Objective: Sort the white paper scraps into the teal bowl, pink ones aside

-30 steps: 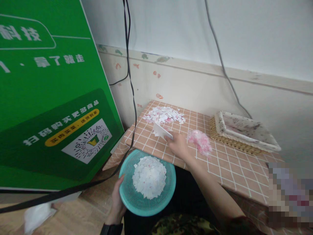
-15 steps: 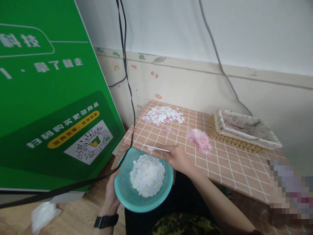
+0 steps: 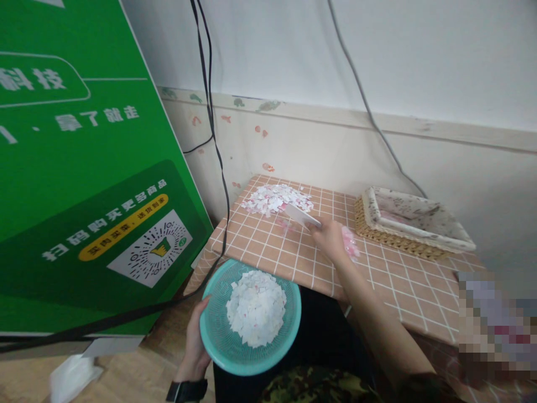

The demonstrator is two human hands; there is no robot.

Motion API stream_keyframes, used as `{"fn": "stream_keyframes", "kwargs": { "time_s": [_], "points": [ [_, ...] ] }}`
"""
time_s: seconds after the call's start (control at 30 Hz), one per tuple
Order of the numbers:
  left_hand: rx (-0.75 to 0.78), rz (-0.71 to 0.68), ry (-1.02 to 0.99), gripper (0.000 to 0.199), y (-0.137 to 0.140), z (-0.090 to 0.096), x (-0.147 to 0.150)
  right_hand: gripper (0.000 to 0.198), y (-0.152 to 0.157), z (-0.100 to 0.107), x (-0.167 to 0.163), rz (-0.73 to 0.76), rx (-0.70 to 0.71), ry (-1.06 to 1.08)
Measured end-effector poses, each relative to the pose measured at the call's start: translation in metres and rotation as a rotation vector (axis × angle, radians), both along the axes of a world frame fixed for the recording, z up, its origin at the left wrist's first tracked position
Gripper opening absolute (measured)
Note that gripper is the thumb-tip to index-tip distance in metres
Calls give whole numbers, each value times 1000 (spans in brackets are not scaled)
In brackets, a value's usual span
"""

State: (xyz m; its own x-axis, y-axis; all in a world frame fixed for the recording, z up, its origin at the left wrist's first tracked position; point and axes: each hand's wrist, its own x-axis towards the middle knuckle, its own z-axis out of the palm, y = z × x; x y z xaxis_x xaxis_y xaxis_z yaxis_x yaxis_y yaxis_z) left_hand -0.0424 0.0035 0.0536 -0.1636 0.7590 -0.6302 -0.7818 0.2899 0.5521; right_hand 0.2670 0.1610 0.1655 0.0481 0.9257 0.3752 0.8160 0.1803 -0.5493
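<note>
My left hand (image 3: 197,341) grips the left rim of a turquoise plastic basket (image 3: 212,330), its fingers partly hidden beneath. Inside the basket lies a heap of small white paper scraps (image 3: 257,309). Over the table my right hand (image 3: 329,238) is closed on a thin, flat white card (image 3: 302,216). The card's far end is close to a pile of white and pinkish scraps (image 3: 274,198) at the back of the table. A pink translucent bundle (image 3: 350,244) shows partly behind my right hand.
A checked brown cloth covers the table (image 3: 268,249). A lined wicker basket (image 3: 394,238) stands at the right by the wall. Black cables (image 3: 218,151) hang at the left, crossing before a green panel (image 3: 96,224). A white bag (image 3: 75,376) lies on the floor.
My right hand has carried the white card from above the turquoise basket's far rim forward and right over the table, toward the scrap pile. My left hand still holds the basket.
</note>
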Motion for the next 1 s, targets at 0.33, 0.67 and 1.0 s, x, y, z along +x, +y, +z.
{"fn": "stream_keyframes", "kwargs": {
  "time_s": [0.33,0.67,1.0],
  "points": [
    [-95,-68,-82,22,-25,-43,41,21,28,-6,-7,207,-57,104],
    [-78,-86,-86,22,-20,-49,42,21,52,1,-7,335,-137,183],
    [-76,-81,-65,19,-22,-50,40,20,65,17,-14,420,-186,109]
  ]
}}
